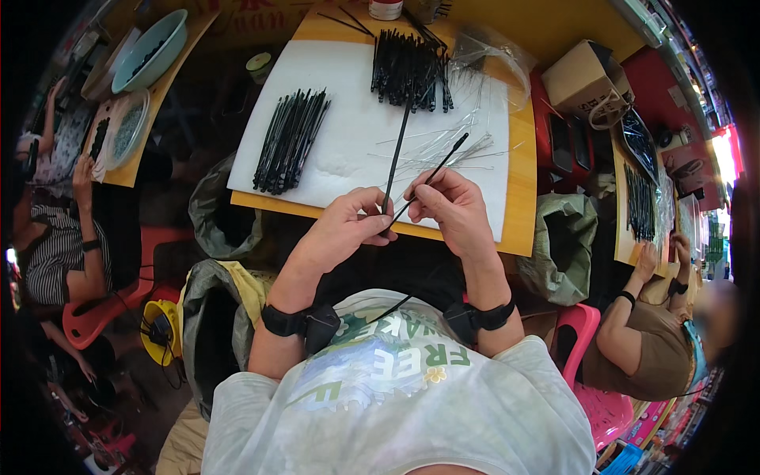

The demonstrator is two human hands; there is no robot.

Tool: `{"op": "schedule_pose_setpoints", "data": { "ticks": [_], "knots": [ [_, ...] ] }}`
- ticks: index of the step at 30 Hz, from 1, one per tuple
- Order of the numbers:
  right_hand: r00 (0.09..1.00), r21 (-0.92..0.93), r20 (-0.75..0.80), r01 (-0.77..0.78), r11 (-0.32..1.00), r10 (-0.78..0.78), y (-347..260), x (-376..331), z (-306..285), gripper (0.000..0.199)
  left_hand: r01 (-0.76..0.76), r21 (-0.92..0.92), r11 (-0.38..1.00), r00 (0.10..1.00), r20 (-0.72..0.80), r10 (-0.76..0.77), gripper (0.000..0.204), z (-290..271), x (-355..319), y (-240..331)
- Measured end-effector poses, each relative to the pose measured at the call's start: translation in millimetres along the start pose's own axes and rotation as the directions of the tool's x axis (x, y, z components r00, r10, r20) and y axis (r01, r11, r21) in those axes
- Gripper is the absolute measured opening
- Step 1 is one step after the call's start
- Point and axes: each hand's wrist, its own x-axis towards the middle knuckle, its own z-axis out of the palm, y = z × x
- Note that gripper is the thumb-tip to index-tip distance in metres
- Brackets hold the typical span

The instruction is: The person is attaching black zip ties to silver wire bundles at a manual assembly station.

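Both hands work just off the near edge of the surface: the left hand has its grip pinched shut on a long black strip that stands nearly upright and reaches toward the far pile, while the right hand has its grip pinched on a thin black stick that slants up toward the right. The two hands sit close together, fingertips almost meeting, and each wrist carries a black strap. Largest on the yellow surface is a white sheet that covers most of it. At the far edge of the sheet lies a dense pile of black strips, and near its left edge lies a second, fanned bundle of black strips. Between the far pile and the hands, toward the right edge, a loose scatter of thin clear strands lies on the sheet, with a crumpled clear bag by the far right corner. A small white pot stands at the far edge.
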Motion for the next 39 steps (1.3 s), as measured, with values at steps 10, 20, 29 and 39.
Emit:
{"op": "schedule_pose_setpoints", "data": {
  "ticks": [10, 20, 29, 39],
  "knots": [
    [0.966, -0.3, -0.162, 0.148, 0.943, -0.203, 19.2, -2.1, 17.0, 0.018, -0.044, 0.202, 0.978, 0.993, -0.094, 0.064, 0.007, 7.8, 12.7, -18.4],
    [0.91, -0.62, -0.234, 0.131, 0.774, -0.342, 31.8, 13.4, -49.9, 0.048, -0.006, 0.411, 0.912, 0.754, -0.597, 0.274, 0.023, -88.2, 11.1, 14.9],
    [0.831, -0.65, -0.342, 0.127, 0.749, -0.439, 52.0, 12.0, -78.6, 0.03, 0.419, 0.85, 0.319, 0.636, -0.525, 0.565, 0.031, -76.1, 39.0, -6.9],
    [0.814, -0.704, -0.305, 0.158, 0.693, -0.495, 48.8, 10.8, -71.7, 0.018, 0.073, 0.628, 0.774, 0.862, -0.43, 0.267, 0.025, -60.9, 149.1, 63.8]
  ]
}}
